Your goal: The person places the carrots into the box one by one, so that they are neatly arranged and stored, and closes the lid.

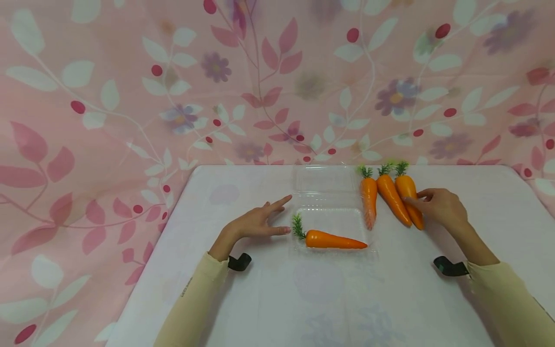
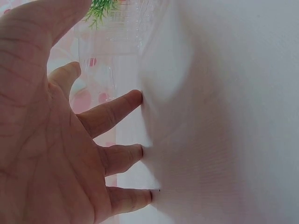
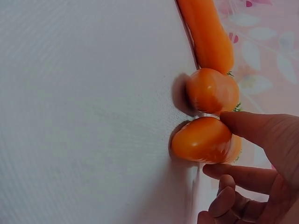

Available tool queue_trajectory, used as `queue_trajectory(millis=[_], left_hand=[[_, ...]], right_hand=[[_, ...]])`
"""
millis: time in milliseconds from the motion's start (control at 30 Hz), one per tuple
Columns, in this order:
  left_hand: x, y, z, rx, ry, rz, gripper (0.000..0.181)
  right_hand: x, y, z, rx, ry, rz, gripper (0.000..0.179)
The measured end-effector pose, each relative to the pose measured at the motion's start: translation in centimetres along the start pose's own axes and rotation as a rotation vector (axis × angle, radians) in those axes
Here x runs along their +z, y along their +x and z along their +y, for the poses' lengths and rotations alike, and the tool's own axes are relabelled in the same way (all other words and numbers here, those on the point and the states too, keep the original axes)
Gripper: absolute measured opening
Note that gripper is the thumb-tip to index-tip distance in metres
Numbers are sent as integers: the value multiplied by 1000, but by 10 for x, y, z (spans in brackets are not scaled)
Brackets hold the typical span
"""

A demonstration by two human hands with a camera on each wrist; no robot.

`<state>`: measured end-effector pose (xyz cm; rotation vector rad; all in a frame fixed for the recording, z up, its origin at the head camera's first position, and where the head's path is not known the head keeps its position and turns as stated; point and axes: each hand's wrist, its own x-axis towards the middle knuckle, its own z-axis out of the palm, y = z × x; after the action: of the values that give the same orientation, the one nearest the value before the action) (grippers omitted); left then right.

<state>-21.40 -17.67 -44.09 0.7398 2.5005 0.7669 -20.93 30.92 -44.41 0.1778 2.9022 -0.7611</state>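
Observation:
One orange carrot [image 1: 331,239] with a green leafy top lies crosswise in a clear plastic box [image 1: 323,214], whose lid is folded back. My left hand [image 1: 256,221] is spread at the box's left side, thumb near the leaves; in the left wrist view several fingertips [image 2: 135,97] rest on the table and nothing is held. To the right of the box, my right hand [image 1: 444,207] pinches the rightmost carrot [image 1: 406,185] between thumb and forefinger. The right wrist view shows that carrot's tip end [image 3: 201,140] between them, low at the table.
Two more carrots lie left of the pinched one: a middle carrot [image 1: 390,195] close beside it and another carrot [image 1: 369,197] by the box. The clear lid [image 1: 325,178] lies toward the back edge. A pink floral cloth [image 1: 277,82] hangs behind the white table [image 1: 269,299].

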Motion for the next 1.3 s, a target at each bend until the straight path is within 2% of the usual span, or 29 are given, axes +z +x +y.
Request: queue_trajectory(millis=[233, 533, 1067, 1300], left_hand=[[0, 0, 1, -11, -4, -3, 93], [1, -1, 0, -5, -21, 4, 93], [2, -2, -2, -10, -21, 8, 93], [1, -2, 0, -9, -21, 6, 93]], right_hand=[[0, 0, 3, 29, 2, -16, 81], [4, 0, 6, 36, 11, 41, 83], [0, -4, 12, 139, 82, 47, 87], [-7, -8, 15, 128, 118, 60, 88]])
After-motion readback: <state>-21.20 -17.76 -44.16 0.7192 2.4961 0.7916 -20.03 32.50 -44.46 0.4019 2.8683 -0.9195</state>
